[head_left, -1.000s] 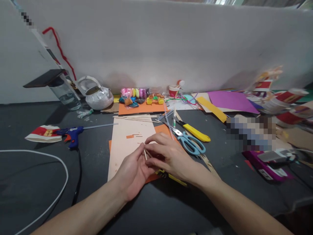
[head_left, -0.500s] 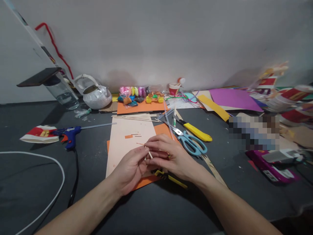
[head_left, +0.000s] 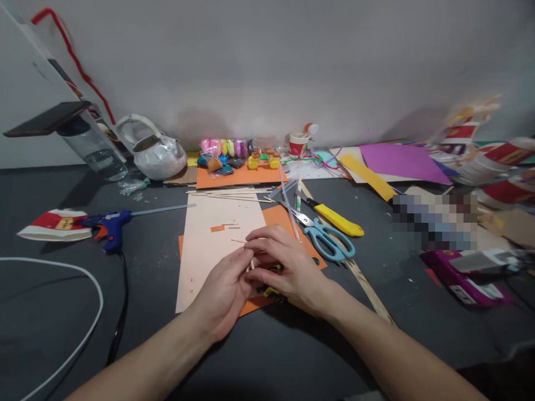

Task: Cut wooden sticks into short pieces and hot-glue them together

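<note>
The left hand (head_left: 225, 287) pinches a pale stick (head_left: 252, 263) between its closed fingertips while the right hand (head_left: 292, 267) curls half-open fingers beside them, seemingly to steady so thin a piece, though whether these grip it I cannot tell.

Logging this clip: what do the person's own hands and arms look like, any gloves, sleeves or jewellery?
The left hand and right hand are ungloved, with no ring visible. The left forearm and right forearm are bare to the picture's edge: no sleeve, watch or bracelet shows. Fingernail detail is too small to tell.
</note>
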`<action>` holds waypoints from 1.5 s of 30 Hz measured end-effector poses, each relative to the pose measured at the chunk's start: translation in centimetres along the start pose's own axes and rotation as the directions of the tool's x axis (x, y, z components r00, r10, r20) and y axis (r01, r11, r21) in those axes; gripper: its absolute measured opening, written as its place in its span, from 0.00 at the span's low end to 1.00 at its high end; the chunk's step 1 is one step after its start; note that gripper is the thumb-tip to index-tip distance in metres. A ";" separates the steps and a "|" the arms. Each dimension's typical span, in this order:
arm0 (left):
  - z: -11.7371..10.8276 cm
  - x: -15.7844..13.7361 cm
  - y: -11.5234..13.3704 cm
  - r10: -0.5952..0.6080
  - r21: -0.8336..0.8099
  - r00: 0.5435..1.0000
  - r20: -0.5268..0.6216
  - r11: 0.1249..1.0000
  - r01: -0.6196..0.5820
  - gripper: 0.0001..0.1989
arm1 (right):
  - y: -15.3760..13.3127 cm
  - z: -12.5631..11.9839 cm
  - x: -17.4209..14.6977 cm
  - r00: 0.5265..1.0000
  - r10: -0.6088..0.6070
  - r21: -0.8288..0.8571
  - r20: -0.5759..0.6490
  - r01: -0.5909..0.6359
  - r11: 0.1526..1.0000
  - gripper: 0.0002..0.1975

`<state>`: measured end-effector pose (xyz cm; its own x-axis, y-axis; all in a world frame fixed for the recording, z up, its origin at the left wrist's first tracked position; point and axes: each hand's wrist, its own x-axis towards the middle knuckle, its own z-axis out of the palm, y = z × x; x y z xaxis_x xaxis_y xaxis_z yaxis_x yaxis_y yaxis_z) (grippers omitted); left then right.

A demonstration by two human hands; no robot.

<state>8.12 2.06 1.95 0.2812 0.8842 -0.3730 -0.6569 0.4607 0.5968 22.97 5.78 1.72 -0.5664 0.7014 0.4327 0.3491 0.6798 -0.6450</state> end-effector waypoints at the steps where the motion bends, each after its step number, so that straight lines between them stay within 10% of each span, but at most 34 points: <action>1: 0.0 -0.1 0.0 0.001 -0.001 1.000 -0.006 1.000 -0.001 0.13 | 0.0 0.0 0.0 1.000 -0.009 -0.001 0.003 0.009 1.000 0.12; 21: -1.1 -0.8 1.8 0.102 0.432 0.993 0.065 0.894 -0.120 0.13 | -0.2 -0.5 -0.4 0.978 -0.189 -0.087 -0.085 0.182 0.979 0.14; 45: -1.4 -1.6 2.1 -0.109 0.485 0.989 0.099 0.873 0.048 0.16 | -1.1 -1.6 -0.9 0.975 -0.214 0.012 -0.060 0.215 0.976 0.16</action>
<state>5.34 1.55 2.83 0.4193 0.8317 -0.3639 -0.2204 0.4821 0.8479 24.26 4.79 3.00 -0.5819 0.5512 0.5980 0.2099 0.8122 -0.5443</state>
